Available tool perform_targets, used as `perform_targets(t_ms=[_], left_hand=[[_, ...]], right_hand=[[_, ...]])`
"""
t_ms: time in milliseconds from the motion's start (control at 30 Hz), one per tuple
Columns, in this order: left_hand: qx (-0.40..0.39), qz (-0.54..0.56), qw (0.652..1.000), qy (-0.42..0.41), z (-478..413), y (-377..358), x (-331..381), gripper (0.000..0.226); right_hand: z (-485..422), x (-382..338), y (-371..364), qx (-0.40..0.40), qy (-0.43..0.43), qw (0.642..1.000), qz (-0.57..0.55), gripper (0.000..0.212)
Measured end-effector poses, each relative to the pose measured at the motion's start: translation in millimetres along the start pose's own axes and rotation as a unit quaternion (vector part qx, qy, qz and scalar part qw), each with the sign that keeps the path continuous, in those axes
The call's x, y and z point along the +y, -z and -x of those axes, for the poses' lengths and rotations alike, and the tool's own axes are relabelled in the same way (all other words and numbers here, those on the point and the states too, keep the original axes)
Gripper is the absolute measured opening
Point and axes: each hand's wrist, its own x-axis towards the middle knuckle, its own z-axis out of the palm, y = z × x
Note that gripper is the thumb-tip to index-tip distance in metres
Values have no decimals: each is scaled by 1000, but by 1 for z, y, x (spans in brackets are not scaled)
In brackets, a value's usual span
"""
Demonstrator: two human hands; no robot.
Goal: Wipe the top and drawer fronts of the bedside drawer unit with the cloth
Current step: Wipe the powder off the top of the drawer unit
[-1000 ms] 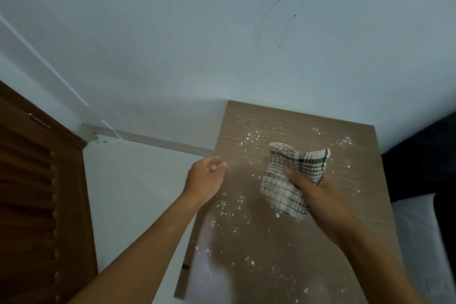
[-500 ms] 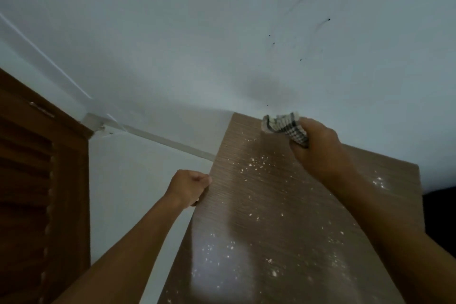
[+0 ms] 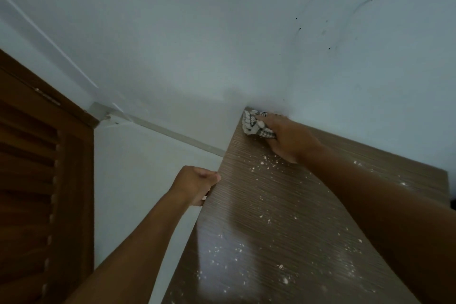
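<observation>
The wood-grain top of the bedside drawer unit [image 3: 259, 224] fills the lower right of the head view, dusted with white crumbs. My right hand [image 3: 288, 139] grips a bunched white cloth with dark checks [image 3: 254, 124] and presses it into the top's far left corner, against the wall. My left hand [image 3: 197, 184] is curled over the top's left edge, fingers hidden below it. The drawer fronts are out of sight.
A pale wall [image 3: 222, 44] rises directly behind the unit. A dark brown louvred wooden door [image 3: 42, 180] stands at the left. Light floor [image 3: 148, 175] lies between the door and the unit, with a skirting strip [image 3: 172, 133] along the wall.
My right hand carried the cloth from the middle of the top to its far left corner. My left hand dropped onto the left edge and took hold of it. The view moved closer.
</observation>
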Motion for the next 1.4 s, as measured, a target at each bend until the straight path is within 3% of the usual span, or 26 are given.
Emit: perform_targets(t_ms=[167, 300, 433, 733, 1000, 1100, 1233, 1400], left_hand=[[-11, -3, 1000, 3, -4, 2, 0, 16], [-33, -13, 999, 5, -8, 6, 0, 16], [-51, -16, 999, 7, -11, 10, -1, 16], [-49, 4, 999, 15, -4, 8, 1, 13], [-37, -6, 999, 7, -1, 7, -1, 15], [-32, -8, 999, 0, 2, 6, -1, 15], [-24, -1, 1000, -7, 3, 4, -1, 14], [-12, 2, 1000, 0, 4, 2, -2, 14]], right_hand=[[1, 5, -7, 24, 21, 997, -74, 45], [6, -2, -20, -6, 17, 998, -66, 53], [25, -21, -27, -20, 87, 994, -66, 51], [102, -57, -53, -50, 170, 980, -89, 40], [181, -84, -83, -63, 211, 972, -84, 42], [195, -94, -69, -44, 162, 964, -208, 30], [176, -104, -22, 7, 8, 925, -380, 39], [100, -90, 5, 143, -29, 962, -229, 19]])
